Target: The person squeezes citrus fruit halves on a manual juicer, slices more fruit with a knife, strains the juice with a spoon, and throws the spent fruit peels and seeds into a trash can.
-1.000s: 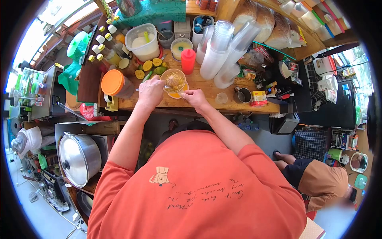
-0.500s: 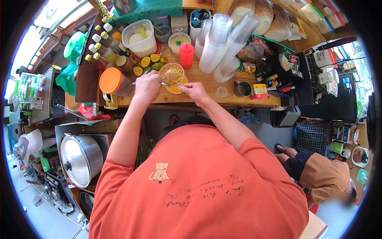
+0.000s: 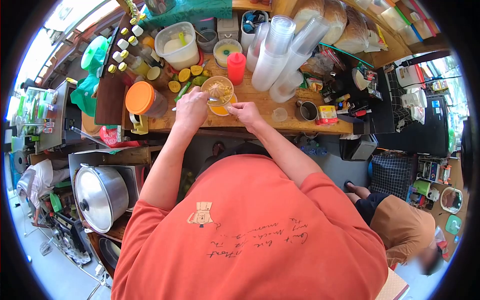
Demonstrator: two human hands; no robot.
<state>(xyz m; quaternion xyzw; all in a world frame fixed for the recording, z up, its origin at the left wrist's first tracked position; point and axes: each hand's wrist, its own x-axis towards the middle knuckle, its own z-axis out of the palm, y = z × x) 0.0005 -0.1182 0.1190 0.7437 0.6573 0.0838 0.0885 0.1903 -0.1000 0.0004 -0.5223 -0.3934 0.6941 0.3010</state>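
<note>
My left hand (image 3: 191, 107) is closed around a metal spoon (image 3: 212, 99). The spoon's tip reaches into a citrus juicer (image 3: 218, 89), whose ribbed cone is surrounded by pale pulp. Orange juice (image 3: 220, 109) shows beneath the juicer's strainer. On the near right side, my right hand (image 3: 245, 114) pinches the juicer's edge or tab between thumb and fingers. Cut citrus halves (image 3: 184, 75) lie just behind my left hand, by a green-handled knife (image 3: 183, 91). A red squeeze bottle (image 3: 236, 68) stands right behind the juicer.
Stacked plastic cups (image 3: 272, 55) rise to the right of the bottle. A tub of white powder (image 3: 175, 45) and an orange-lidded jar (image 3: 145, 100) stand left. A metal mug (image 3: 306, 111) sits at the right. Another person (image 3: 400, 225) is bent over at the lower right.
The spoon in my left hand has shifted slightly at the juicer's near-left rim, and that hand has turned a little. My right hand keeps its pinch. The person at right has leaned lower.
</note>
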